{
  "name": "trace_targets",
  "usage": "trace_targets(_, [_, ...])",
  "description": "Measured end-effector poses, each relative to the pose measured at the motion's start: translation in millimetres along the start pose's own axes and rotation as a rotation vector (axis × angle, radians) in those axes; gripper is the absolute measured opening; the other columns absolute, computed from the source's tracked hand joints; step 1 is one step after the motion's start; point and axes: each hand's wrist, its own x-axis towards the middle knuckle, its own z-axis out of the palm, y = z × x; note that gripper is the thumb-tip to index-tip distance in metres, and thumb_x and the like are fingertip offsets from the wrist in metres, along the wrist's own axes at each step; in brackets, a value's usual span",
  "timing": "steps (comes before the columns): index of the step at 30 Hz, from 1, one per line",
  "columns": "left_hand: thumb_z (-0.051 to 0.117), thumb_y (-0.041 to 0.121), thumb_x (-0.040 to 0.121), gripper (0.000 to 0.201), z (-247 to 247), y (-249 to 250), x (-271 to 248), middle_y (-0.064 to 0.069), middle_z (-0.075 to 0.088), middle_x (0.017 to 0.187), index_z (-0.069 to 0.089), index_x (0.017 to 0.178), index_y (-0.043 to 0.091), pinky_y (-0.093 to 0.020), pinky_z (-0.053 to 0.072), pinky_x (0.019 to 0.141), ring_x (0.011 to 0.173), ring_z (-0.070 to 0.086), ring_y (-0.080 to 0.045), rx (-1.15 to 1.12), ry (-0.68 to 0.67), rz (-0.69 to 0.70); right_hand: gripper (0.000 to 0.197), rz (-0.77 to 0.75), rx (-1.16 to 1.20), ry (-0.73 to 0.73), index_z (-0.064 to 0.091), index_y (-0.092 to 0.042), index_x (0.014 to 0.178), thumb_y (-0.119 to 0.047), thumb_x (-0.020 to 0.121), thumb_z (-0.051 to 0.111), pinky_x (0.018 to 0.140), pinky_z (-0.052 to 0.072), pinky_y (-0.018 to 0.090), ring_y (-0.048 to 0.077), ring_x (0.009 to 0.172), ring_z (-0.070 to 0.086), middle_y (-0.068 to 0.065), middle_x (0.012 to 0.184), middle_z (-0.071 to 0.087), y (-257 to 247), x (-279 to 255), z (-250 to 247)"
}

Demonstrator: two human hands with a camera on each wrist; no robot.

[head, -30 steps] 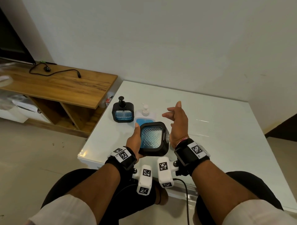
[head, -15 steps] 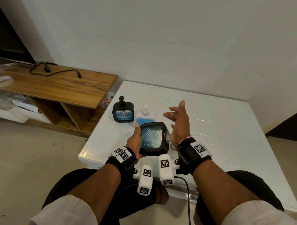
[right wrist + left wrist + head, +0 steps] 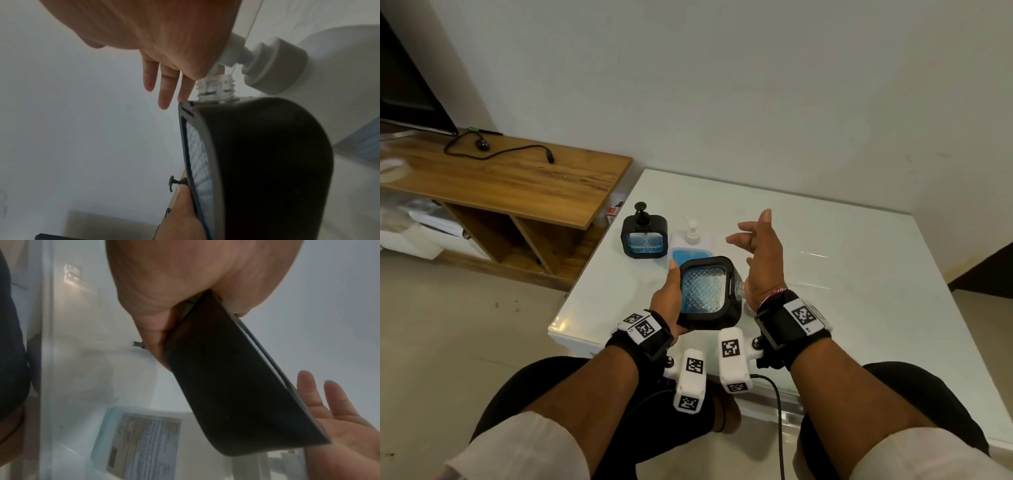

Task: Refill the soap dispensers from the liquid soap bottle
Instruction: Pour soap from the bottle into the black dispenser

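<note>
Right hand (image 3: 760,260) lifted slightly over glossy white table (image 3: 859,308).

No legible text: fine print on the soap bottle's label (image 3: 144,446), too blurred.

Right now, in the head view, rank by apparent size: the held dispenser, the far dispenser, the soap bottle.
1. Held dispenser, though it is nearest the camera.
2. Far dispenser and soap bottle: unsure, the bottle is partly hidden.
</note>
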Motion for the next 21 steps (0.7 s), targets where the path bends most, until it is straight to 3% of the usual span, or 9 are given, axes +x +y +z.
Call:
trace_targets(6, [0.045,0.076,0.092,0.072,0.6,1.2,1.9,-0.015,0.070,0.125,0.060,0.135,0.019,-0.061,0.058,0.090,0.109,0.069,-0.039,0.023,0.023,-0.005,0.066,-0.007,-0.048,-0.002,0.063,-0.016,0.101,-0.070,0.083,0.029,0.085,0.038,0.034,0.011,0.094,0.064,0.006,0.090,0.073,1.5,0.8,3.2])
trace_targets(13, [0.044,0.076,0.092,0.072,-0.4,-1.1,1.5,-0.015,0.069,0.126,0.059,0.136,0.020,-0.062,0.058,0.089,0.110,0.069,-0.038,0.022,0.009,-0.005,0.060,0.081,0.025,0.007,0.062,-0.012,0.111,-0.060,0.099,0.027,0.088,0.032,0.040,0.020,0.110,0.059,0.009,0.097,0.072,-3.9,-1.3,-3.0])
trace_targets(16, [0.044,0.075,0.093,0.072,-1.7,0.8,4.7,-0.016,0.067,0.129,0.058,0.137,0.020,-0.062,0.057,0.091,0.111,0.068,-0.039,0.024,0.034,-0.002,0.060,0.057,0.032,0.011,0.062,-0.012,0.110,-0.059,0.099,0.027,0.089,0.033,0.039,0.018,0.106,0.061,0.009,0.096,0.072,-6.2,-0.6,0.1])
trace_targets(21, [0.047,0.078,0.089,0.076,-1.9,-0.3,8.2,-0.015,0.070,0.126,0.060,0.137,0.020,-0.059,0.059,0.087,0.110,0.069,-0.038,0.003,0.008,-0.012,0.061,-0.056,-0.089,-0.010,0.063,-0.012,0.101,-0.063,0.096,0.029,0.075,0.036,0.023,0.013,0.092,0.063,0.009,0.090,0.071,3.2,-5.9,2.1])
